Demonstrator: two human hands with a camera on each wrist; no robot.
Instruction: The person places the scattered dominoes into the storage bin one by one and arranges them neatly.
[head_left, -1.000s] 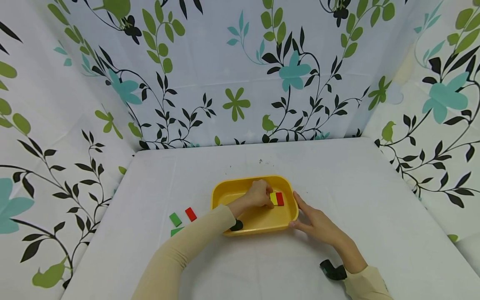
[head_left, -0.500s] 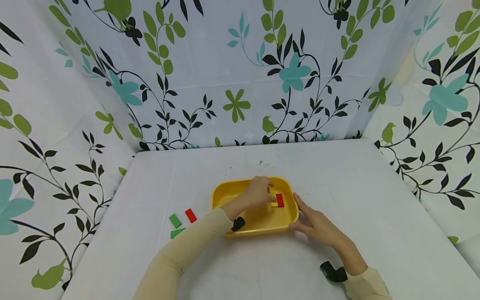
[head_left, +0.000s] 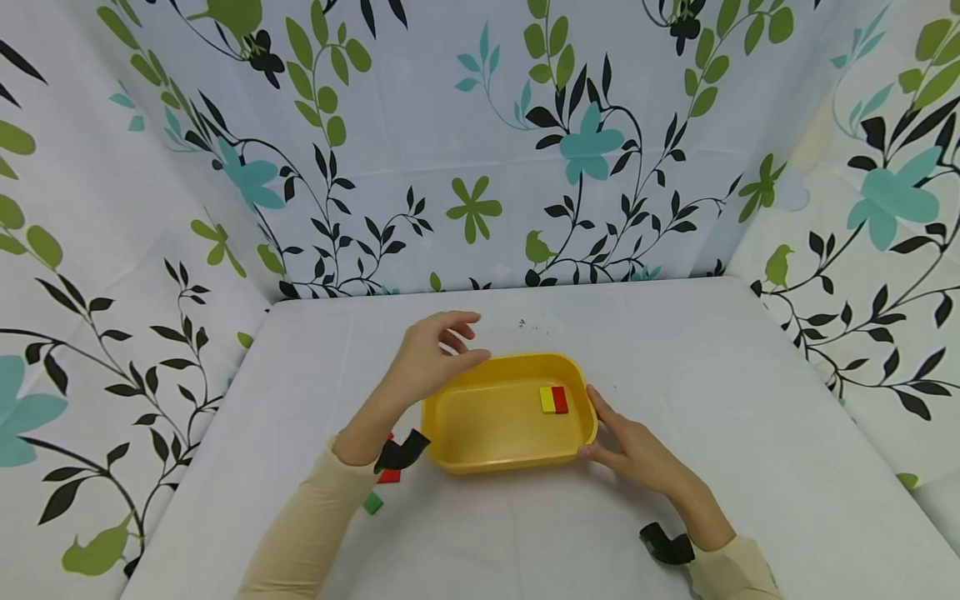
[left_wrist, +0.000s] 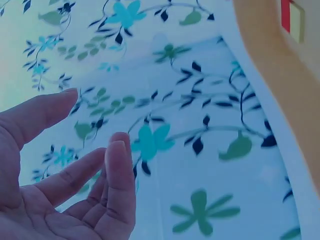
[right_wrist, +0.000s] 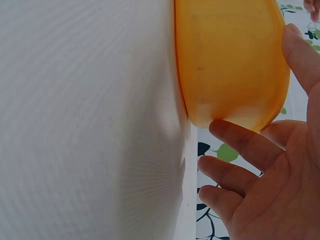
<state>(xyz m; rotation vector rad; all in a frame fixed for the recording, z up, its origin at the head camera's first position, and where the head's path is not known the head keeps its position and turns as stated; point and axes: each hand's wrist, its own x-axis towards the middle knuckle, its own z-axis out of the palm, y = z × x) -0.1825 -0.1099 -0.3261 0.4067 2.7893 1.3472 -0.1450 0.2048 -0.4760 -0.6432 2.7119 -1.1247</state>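
Note:
My left hand (head_left: pixel 438 354) hovers over the back left rim of a yellow plastic tray (head_left: pixel 487 429). Its fingers are loosely bent with a gap to the thumb, and the left wrist view shows nothing between them. Inside the tray, toward its right end, a yellow block (head_left: pixel 547 400) and a red block (head_left: pixel 560 400) lie side by side, touching. My right hand (head_left: pixel 637 450) rests against the tray's right end. In the right wrist view, its thumb (right_wrist: pixel 300 55) and extended index finger touch the outer wall, while other fingers stand apart from it.
Left of the tray, a red block (head_left: pixel 389 477) and a green block (head_left: pixel 372 502) lie on the white table (head_left: pixel 510 542), partly behind my left wrist's black strap (head_left: pixel 402 451). Leaf-patterned cloth (head_left: pixel 480 150) encloses the table at the back and sides.
My left hand has left the blocks inside the tray and moved left and back, uncovering the yellow block beside the red one. My right hand stays at the tray's end.

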